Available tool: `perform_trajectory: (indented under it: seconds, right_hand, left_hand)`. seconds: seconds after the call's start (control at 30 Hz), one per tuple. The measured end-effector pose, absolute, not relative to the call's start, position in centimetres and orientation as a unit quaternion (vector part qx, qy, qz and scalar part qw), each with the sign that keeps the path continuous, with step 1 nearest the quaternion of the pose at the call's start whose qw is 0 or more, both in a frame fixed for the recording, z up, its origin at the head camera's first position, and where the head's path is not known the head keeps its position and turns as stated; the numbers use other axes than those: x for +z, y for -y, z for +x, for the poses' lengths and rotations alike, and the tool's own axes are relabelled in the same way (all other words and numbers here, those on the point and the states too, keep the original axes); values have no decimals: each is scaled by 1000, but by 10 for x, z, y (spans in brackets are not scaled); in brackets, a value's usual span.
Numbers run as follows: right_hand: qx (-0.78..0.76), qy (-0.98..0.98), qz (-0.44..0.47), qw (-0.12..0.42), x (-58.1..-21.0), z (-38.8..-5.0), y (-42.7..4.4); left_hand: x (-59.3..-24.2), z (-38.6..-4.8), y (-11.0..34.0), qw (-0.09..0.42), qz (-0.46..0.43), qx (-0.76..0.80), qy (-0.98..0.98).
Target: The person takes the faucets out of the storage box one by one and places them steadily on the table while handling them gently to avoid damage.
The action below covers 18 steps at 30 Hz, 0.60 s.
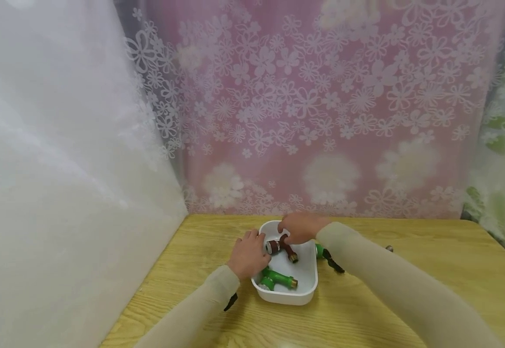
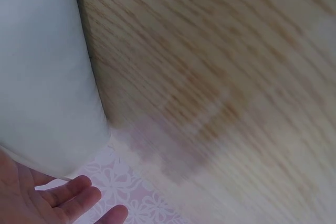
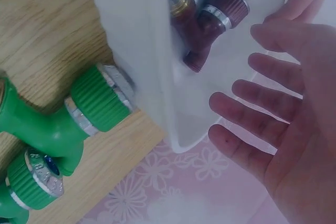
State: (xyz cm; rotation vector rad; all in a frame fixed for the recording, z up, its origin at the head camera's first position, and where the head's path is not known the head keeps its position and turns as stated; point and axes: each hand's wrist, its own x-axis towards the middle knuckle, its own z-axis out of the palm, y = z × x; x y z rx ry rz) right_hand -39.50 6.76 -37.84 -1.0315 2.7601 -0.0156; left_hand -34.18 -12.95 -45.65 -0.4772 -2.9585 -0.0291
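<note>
A white basin (image 1: 283, 298) stands on the table. In it lie a brown Y-shaped pipe fitting (image 1: 287, 249) with a ribbed cap and a brass end, and a green one (image 1: 281, 279) near the front. My left hand (image 1: 249, 253) holds the basin's left rim, thumb over the edge; the left wrist view catches its fingers (image 2: 79, 198) beside the white wall. Over the basin's far right side is my right hand (image 1: 302, 227). The right wrist view shows that hand (image 3: 273, 114) with fingers spread, nothing in it, apart from the brown fitting (image 3: 202, 35).
Outside the basin's right wall lie green Y-shaped fittings (image 3: 58, 124), mostly hidden by the right forearm in the head view. A small metallic end (image 1: 389, 248) shows beyond that sleeve. A pale sheet (image 1: 69, 169) hangs left; a pink flowered curtain (image 1: 322, 121) hangs behind.
</note>
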Motion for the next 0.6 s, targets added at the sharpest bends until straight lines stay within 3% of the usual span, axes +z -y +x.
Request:
perform_trajectory:
  seconds: [0.6]
  right_hand:
    - [-23, -929, -340, 145, -395, -411, -43]
  left_hand:
    - [-458, -342, 130, 81, -165, -25, 983]
